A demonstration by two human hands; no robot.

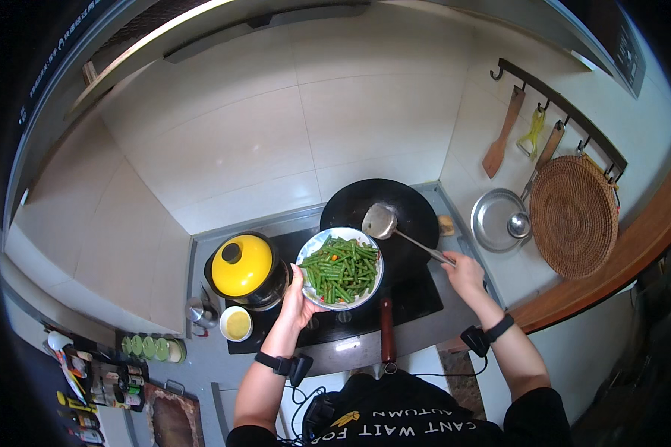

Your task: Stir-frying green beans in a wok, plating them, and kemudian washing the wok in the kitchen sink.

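Observation:
My left hand (297, 302) holds a round plate (311, 244) by its lower left side. Cut green beans (341, 269) with bits of red and orange are heaped on it. The plate overlaps the near left part of a black wok (411, 204). Over the wok is the broad head of a metal wok spatula (379, 221), its handle gripped in my right hand (463, 271). The wok's wooden handle (388, 332) points towards me. A black pot with a yellow lid (242, 265) stands left of the plate.
A small white bowl (236, 324) of yellowish contents and a metal pitcher (202, 313) stand at the left. On the right wall hang a wooden spatula (503, 134), a yellow peeler (532, 134), a metal lid (495, 215) and a woven round mat (573, 218). A range hood overhangs the back.

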